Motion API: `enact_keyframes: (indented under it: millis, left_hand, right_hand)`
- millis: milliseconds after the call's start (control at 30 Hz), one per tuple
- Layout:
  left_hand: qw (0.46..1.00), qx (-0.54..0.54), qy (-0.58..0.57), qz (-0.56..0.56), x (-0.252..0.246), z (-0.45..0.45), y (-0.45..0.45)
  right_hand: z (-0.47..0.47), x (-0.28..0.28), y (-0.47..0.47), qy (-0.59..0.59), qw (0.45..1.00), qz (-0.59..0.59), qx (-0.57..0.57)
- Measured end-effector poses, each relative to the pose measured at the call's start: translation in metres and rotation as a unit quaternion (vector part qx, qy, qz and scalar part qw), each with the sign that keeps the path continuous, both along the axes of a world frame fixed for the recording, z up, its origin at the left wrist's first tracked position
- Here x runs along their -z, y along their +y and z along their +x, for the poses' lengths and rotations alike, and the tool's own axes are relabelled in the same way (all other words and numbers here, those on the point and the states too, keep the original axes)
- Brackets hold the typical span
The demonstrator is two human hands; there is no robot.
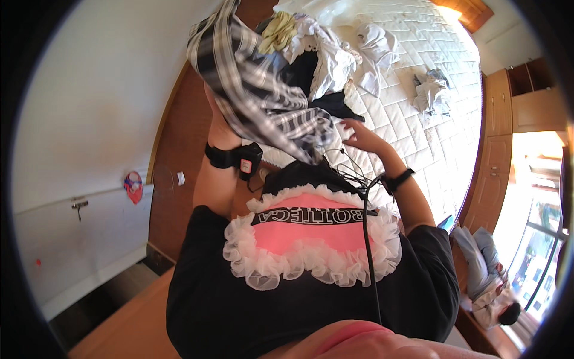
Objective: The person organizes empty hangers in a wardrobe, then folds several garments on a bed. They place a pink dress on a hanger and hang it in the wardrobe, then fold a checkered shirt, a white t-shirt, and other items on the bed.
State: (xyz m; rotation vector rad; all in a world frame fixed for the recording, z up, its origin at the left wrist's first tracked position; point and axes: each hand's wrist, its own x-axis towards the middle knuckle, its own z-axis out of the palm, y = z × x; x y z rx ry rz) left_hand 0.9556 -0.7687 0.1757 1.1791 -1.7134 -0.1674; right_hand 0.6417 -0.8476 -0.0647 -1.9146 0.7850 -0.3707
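A black, white and grey plaid garment (251,80) is lifted in front of me, partly blurred. My left hand (219,119) is raised at its left side, and the cloth hides the fingers; the garment hangs from that hand. A black strap with a small device (245,161) sits on my left wrist. Just right of the garment's lower end (320,128) is my right hand (365,137), palm down with fingers bent and apart, nothing seen in it. It wears a black wristband (399,180). Dark thin cables (354,175) lie below it.
Past the plaid garment, a pile of clothes lies on a white quilted mattress (403,148): a yellowish cloth (279,32), white garments (332,67) and black cloth (338,105). Another white garment (431,92) lies farther right. A person (489,278) is by the window. A white door (89,224) stands left.
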Motion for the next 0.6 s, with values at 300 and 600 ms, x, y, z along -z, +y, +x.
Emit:
enact_keyframes:
  millis: [300, 600]
  left_hand:
    - [0.987, -0.051, -0.153, 0.005, -0.048, -0.015, 0.045]
    - [0.950, -0.298, -0.021, 0.092, -0.082, 0.067, 0.134]
  right_hand:
    - [0.120, 0.111, -0.014, 0.071, 0.990, -0.051, -0.109]
    - [0.209, 0.067, 0.027, 0.003, 0.968, -0.116, -0.225]
